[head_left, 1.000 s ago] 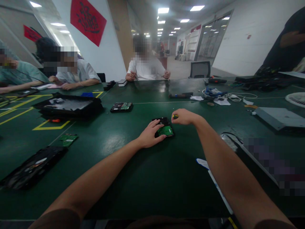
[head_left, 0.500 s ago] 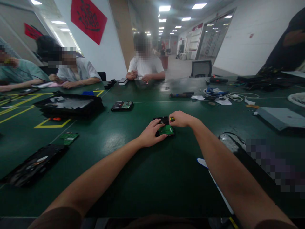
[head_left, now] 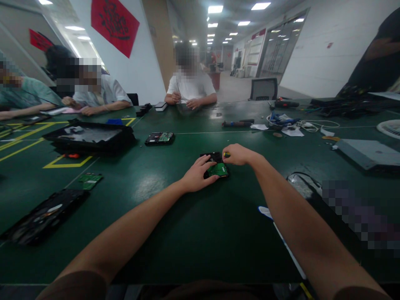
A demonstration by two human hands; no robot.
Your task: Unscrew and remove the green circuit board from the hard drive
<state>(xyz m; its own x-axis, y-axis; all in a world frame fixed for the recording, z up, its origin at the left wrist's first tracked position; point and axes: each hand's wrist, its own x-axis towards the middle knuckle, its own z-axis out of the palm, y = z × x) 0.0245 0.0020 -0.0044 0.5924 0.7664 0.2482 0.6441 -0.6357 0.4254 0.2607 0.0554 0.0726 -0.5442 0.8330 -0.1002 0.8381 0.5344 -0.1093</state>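
Observation:
A black hard drive with a green circuit board [head_left: 219, 169] lies on the dark green table, board side up. My left hand [head_left: 197, 175] grips its left side, thumb at the near edge and fingers reaching over the top. At the drive's far right corner, my right hand [head_left: 240, 154] is closed round a screwdriver [head_left: 226, 154], of which only a bit of yellow and black handle shows. The screwdriver's tip is hidden by the fingers, so I cannot tell what it touches.
Another hard drive [head_left: 159, 138] lies farther back. To the left are a black tray [head_left: 90, 135], loose green circuit boards [head_left: 90, 180] and a black casing [head_left: 46, 214]. A grey metal box [head_left: 368, 153] and cables [head_left: 315, 126] are on the right. A person [head_left: 191, 89] sits opposite.
My right hand and the screwdriver have shifted very slightly. My left hand and the hard drive stay in place.

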